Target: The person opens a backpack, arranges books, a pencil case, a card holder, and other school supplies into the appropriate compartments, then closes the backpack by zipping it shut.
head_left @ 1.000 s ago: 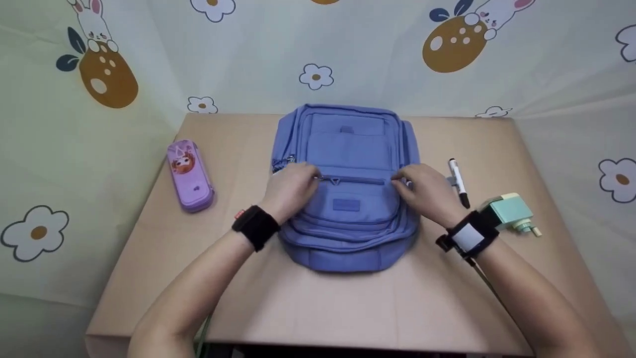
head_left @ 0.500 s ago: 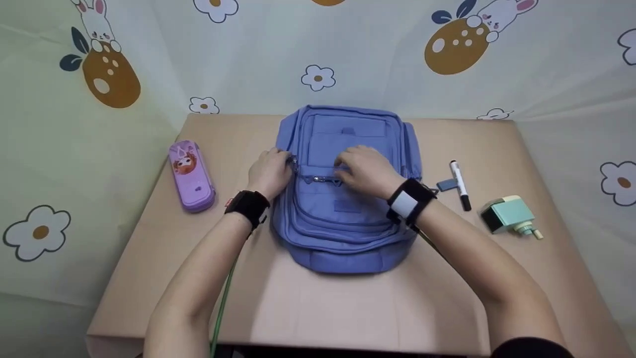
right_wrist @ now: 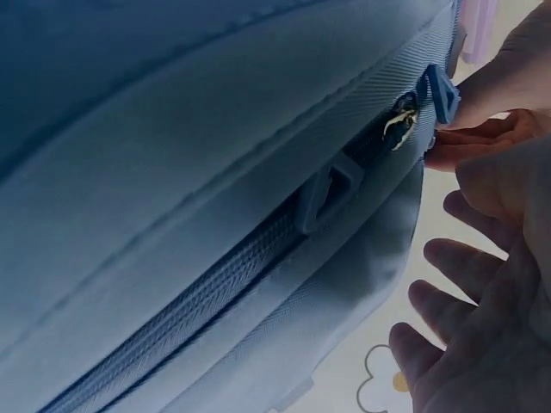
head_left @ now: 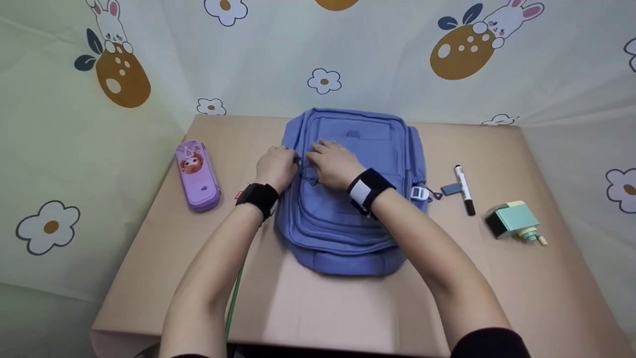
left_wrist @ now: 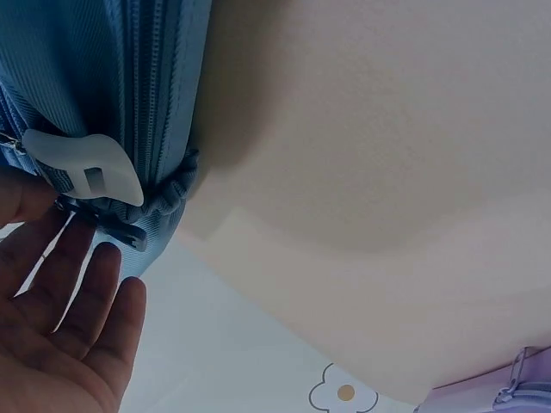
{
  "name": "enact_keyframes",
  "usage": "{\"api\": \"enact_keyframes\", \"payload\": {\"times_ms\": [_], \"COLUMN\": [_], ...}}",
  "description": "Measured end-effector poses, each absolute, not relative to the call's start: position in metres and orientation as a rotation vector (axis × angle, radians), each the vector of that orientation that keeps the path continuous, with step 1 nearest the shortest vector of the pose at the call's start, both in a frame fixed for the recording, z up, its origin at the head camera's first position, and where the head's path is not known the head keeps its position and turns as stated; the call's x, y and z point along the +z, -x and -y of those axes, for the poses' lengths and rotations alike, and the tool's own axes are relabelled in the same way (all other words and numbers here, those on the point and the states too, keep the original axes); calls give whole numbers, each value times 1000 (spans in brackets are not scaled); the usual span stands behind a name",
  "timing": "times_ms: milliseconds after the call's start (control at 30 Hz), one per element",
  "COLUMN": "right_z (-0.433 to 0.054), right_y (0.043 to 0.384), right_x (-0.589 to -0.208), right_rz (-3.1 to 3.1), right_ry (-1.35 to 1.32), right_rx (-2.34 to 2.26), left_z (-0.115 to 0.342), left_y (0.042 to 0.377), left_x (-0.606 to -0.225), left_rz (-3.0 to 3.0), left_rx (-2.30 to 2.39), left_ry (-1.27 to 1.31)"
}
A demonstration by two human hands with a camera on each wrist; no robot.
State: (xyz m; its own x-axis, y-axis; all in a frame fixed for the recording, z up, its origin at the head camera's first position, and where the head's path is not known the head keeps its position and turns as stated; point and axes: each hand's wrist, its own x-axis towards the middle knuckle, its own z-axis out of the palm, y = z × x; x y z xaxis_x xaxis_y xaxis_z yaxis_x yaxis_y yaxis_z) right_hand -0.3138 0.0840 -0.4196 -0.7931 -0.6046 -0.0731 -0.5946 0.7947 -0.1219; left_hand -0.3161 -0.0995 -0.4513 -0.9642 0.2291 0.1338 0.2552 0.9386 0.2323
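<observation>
A blue backpack (head_left: pixel 343 243) lies front up on the table. My left hand (head_left: pixel 276 166) is at its left edge. In the left wrist view, thumb and forefinger pinch a dark zipper pull (left_wrist: pixel 120 231) just below a pale plastic buckle (left_wrist: pixel 90 163); the other fingers extend loosely. My right hand (head_left: pixel 335 163) hovers over the front pocket beside the left, its fingers spread and holding nothing. The right wrist view shows the pocket's zipper (right_wrist: pixel 232 271), a triangular pull (right_wrist: pixel 329 191) on it, and a second blue pull (right_wrist: pixel 442 93) close to the left hand.
A purple pencil case (head_left: pixel 198 179) lies on the left of the table (head_left: pixel 238 134). Right of the backpack are a white strap buckle (head_left: pixel 420 193), a black-capped white marker (head_left: pixel 464 189) and a mint-green crank device (head_left: pixel 516 221). A patterned cloth (head_left: pixel 268 54) hangs behind.
My right hand has moved from the pocket's right end leftward across the front. My left hand has shifted from the pocket zipper's left end to the bag's left edge.
</observation>
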Motion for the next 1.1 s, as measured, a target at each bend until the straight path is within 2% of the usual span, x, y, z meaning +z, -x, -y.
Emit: {"api": "enact_keyframes", "payload": {"times_ms": [567,900,1100], "right_z": [-80,-80,-80], "right_y": [324,326,323], "right_x": [-439,-440,-438], "right_rz": [-2731,-2730,-2721], "right_ry": [863,835,844], "right_rx": [-159,-156,-178], "left_z": [104,105,110], "left_y": [312,311,295], "left_x": [-458,-458,-454], "left_rz": [2941,2882,2861], "left_rx": [-404,-363,-280], "left_ry": [400,536,645]}}
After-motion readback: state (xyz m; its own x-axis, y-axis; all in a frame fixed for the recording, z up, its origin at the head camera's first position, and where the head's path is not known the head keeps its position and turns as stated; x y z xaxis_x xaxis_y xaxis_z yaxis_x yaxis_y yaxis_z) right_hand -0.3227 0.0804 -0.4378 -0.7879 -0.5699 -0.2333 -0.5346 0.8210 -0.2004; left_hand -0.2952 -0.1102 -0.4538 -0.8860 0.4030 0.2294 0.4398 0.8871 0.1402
